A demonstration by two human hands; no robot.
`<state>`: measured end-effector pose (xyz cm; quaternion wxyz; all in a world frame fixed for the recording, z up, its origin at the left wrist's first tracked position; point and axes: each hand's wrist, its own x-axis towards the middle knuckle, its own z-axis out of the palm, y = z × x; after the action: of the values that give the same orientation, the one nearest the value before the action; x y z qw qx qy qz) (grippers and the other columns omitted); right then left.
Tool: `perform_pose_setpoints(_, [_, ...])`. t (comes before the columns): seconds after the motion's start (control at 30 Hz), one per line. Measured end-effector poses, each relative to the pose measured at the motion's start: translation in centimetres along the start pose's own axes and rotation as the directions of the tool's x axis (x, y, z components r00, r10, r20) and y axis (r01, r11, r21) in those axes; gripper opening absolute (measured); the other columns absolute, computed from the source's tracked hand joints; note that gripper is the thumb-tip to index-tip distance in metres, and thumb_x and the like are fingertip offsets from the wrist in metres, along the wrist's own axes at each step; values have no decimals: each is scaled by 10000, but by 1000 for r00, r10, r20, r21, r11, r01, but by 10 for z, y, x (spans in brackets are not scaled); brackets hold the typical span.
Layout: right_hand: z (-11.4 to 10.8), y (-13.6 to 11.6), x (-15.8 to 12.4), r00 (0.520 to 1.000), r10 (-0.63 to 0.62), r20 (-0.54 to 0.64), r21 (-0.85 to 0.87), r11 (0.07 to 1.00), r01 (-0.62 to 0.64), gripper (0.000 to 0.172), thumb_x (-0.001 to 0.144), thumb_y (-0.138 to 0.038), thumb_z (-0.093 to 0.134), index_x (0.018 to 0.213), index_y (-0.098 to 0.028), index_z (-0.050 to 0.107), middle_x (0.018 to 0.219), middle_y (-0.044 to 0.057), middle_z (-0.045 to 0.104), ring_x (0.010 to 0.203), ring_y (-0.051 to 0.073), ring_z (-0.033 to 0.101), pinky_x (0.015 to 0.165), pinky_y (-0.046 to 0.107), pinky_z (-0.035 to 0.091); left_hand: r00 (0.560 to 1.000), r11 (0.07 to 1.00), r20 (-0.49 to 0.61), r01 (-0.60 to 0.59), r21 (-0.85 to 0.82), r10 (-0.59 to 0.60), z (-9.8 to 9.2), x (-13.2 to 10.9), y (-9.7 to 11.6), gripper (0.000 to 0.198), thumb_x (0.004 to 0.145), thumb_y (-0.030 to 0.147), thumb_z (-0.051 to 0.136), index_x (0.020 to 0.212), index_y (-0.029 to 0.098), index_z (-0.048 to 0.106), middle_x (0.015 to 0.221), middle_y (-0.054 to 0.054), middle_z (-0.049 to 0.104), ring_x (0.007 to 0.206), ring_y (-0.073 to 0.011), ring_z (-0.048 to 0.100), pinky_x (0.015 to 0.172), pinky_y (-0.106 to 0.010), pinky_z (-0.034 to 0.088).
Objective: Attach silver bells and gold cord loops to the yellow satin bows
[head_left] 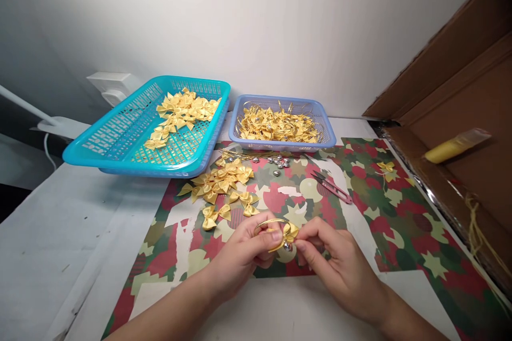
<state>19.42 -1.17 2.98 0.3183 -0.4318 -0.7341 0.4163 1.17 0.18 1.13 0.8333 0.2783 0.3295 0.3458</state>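
Observation:
Between my two hands, above the near part of the table, is a yellow ribbon bow with a loop of gold cord and a small silver bell at its lower edge. My left hand pinches the bow's left side and the cord between thumb and fingers. The thumb and index finger of my right hand are closed at the bow's right edge. Just beyond my left hand lies a loose pile of yellow bows. Farther back are several loose silver bells and some gold cords.
A turquoise basket with yellow bows stands at the left. A blue-purple basket at the back holds bows with cords. Pink thread snips lie right of centre. Cardboard borders the right side, with a yellow tube-shaped packet there.

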Motion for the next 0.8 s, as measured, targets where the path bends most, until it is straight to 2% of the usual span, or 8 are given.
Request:
perform_pose_setpoints(0.2, [1, 0, 0, 999, 27, 24, 55, 998, -28, 145, 970, -190, 414, 850, -200, 495, 612, -54, 482, 522, 88, 439, 506, 206, 352, 995, 996, 72, 78, -44, -74, -4, 1, 0, 360, 771, 356, 711, 666, 187, 410, 517, 101, 234, 482, -64, 153, 469, -237, 98])
perform_pose_setpoints(0.53, [1, -1, 1, 1000, 9, 11, 43, 999, -9, 142, 962, -177, 434, 849, -197, 519, 618, -46, 489, 527, 88, 453, 502, 199, 367, 988, 984, 72, 147, -104, -140, -3, 2, 0, 388, 736, 352, 743, 678, 193, 394, 525, 111, 213, 468, -51, 113, 450, -213, 86])
perform_pose_setpoints(0.8, [-1, -1, 0, 1000, -13, -7, -33, 999, 13, 149, 944, -176, 459, 834, -197, 557, 618, -32, 533, 534, 100, 486, 499, 200, 383, 982, 979, 51, 188, -81, -184, -2, 1, 3, 392, 710, 353, 753, 654, 191, 401, 508, 115, 208, 457, -45, 102, 450, -214, 76])
